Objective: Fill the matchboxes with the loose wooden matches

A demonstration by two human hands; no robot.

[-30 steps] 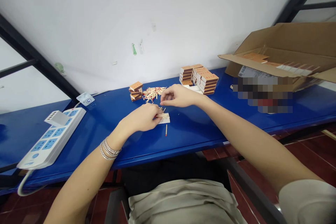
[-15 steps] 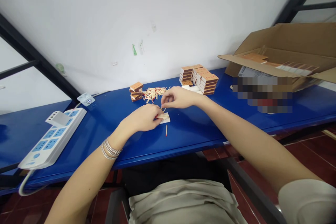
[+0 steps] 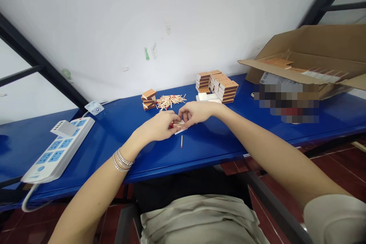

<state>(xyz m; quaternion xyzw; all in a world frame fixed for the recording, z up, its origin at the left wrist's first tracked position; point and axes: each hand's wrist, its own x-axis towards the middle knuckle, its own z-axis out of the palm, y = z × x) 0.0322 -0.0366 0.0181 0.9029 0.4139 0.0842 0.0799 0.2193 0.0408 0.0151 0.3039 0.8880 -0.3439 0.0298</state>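
Observation:
My left hand (image 3: 162, 125) is closed around a small bunch of red-tipped matches (image 3: 177, 124) at the left end of a white matchbox tray (image 3: 181, 131). From the other side my right hand (image 3: 197, 115) closes its thumb and fingers on the plain ends of the matches, just over the tray; its fingertips are partly hidden. A single loose match (image 3: 181, 142) lies in front of the tray. Behind my hands is a heap of loose matches (image 3: 170, 101).
Stacked matchboxes stand left (image 3: 148, 99) and right (image 3: 225, 88) of the heap, with white trays (image 3: 208, 97) by the right stack. An open cardboard carton (image 3: 311, 45) sits at the right. A power strip (image 3: 60, 150) lies along the left of the blue table (image 3: 160, 164).
My right hand has come down toward me from above the tray onto the matches. The white trays by the right stack show more now. My left hand has barely moved.

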